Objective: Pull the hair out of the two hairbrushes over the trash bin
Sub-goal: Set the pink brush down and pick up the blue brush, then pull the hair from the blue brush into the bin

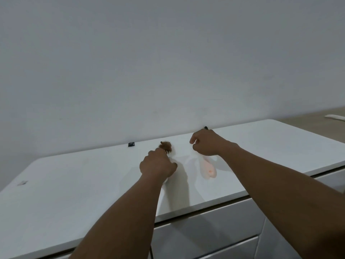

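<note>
Two hairbrushes lie on a white dresser top [93,176]. My left hand [157,164] is closed over the left hairbrush, whose bristle end with a clump of brown hair [165,146] sticks out past my fingers. My right hand [207,143] is curled over the head of the pale pink hairbrush [208,169]; its handle points toward me below the wrist. The pink brush's bristles are hidden by my hand. No trash bin is in view.
A small black object [131,144] sits at the back edge of the dresser by the grey wall. Another small dark thing [206,127] lies behind my right hand. White drawer fronts [214,227] run below the top. A wooden floor [308,116] shows at far right.
</note>
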